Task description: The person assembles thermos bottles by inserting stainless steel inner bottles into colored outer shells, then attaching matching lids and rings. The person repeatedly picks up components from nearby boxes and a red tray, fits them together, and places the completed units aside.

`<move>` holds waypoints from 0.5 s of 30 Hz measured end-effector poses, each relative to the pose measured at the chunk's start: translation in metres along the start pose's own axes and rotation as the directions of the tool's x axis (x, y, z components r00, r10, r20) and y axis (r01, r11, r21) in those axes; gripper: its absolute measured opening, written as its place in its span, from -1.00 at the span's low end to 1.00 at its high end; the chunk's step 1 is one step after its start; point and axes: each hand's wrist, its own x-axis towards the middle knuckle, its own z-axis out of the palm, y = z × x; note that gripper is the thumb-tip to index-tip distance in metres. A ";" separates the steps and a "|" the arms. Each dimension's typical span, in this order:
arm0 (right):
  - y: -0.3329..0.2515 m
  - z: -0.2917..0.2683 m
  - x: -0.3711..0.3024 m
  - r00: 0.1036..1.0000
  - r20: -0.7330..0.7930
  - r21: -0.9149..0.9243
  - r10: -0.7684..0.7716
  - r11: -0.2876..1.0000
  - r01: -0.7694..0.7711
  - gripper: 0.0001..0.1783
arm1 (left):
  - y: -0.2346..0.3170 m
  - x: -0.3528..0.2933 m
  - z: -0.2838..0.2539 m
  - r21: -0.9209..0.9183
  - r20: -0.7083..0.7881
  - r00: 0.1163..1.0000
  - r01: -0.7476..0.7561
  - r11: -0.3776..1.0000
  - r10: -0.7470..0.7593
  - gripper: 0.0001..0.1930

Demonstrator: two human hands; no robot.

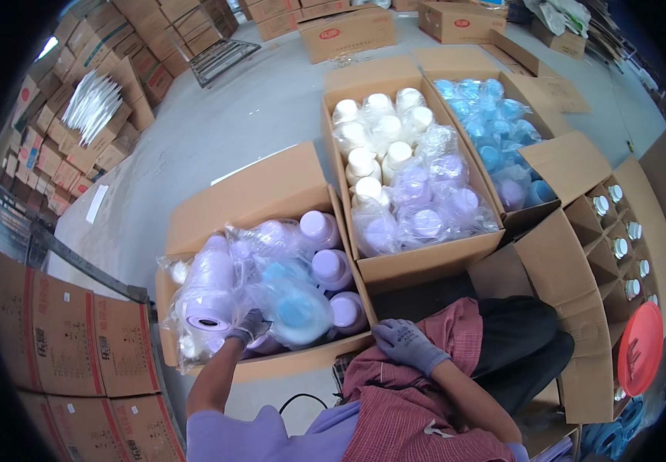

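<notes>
My left hand, in a grey glove, reaches into the near-left carton among plastic-wrapped bottles. Its fingers are bent and pressed together against the clear wrap; what they grip is hidden. Just left of it a wrapped lilac bottle lies tilted, its dark round opening facing me. A wrapped light-blue bottle touches the right side of that hand. Several lilac bottles stand along the carton's right wall. My right hand, gloved too, rests on my knee beside the carton corner, fingers laid out and holding nothing.
Ahead stands a carton of white and lilac bottles, and beyond it one of blue bottles. To the right, a divided carton holds silver-capped bottles, with a red dish near it. Stacked cartons line the left.
</notes>
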 end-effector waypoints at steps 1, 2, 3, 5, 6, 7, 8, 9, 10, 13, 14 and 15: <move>-0.006 -0.004 -0.004 1.000 -0.013 0.026 -0.001 1.000 0.002 -0.64 | -0.020 0.018 0.013 0.194 -0.114 0.971 -0.185 0.963 0.209 -0.81; -0.014 -0.006 -0.008 1.000 -0.019 0.060 -0.013 0.998 0.014 -0.64 | -0.049 0.027 0.027 0.397 -0.179 0.894 -0.316 0.862 0.410 -0.80; -0.017 -0.008 -0.010 0.999 -0.034 0.088 -0.011 0.996 0.014 -0.65 | -0.061 0.033 0.033 0.593 -0.188 0.766 -0.410 0.693 0.614 -0.78; -0.001 -0.005 -0.013 0.993 -0.100 0.046 0.067 0.997 -0.063 -0.66 | 0.039 0.045 -0.042 0.520 -0.040 0.906 -0.340 0.784 0.420 -0.78; -0.004 -0.003 -0.013 0.993 -0.102 0.035 0.052 0.998 -0.048 -0.66 | 0.044 0.038 -0.052 0.536 0.018 0.938 -0.301 0.789 0.346 -0.78; -0.005 -0.004 -0.014 0.994 -0.096 0.051 0.058 0.997 -0.053 -0.66 | 0.053 0.032 -0.063 0.554 0.078 0.959 -0.268 0.788 0.272 -0.78; -0.005 -0.007 -0.014 0.993 -0.095 0.066 0.072 0.996 -0.066 -0.66 | 0.080 0.026 -0.089 0.539 0.010 0.962 -0.236 0.809 0.274 -0.77; -0.005 -0.009 -0.014 0.992 -0.097 0.080 0.084 0.994 -0.077 -0.66 | 0.112 0.019 -0.116 0.522 -0.061 0.960 -0.202 0.828 0.273 -0.76; -0.003 -0.007 -0.013 0.990 -0.107 0.086 0.090 0.993 -0.080 -0.66 | 0.141 0.013 -0.139 0.527 -0.171 0.929 -0.194 0.827 0.327 -0.78; -0.001 0.000 -0.013 0.990 -0.116 0.103 0.076 0.993 -0.064 -0.66 | 0.191 0.022 -0.111 0.335 -0.143 0.861 -0.423 0.842 0.489 -0.73; -0.001 -0.001 -0.014 0.990 -0.122 0.100 0.075 0.993 -0.063 -0.66 | 0.217 0.009 -0.090 0.550 -0.216 0.754 -0.431 0.715 0.620 -0.65; -0.002 -0.003 -0.013 0.990 -0.129 0.096 0.062 0.994 -0.050 -0.66 | 0.222 -0.002 -0.059 0.553 -0.203 0.754 -0.438 0.709 0.624 -0.54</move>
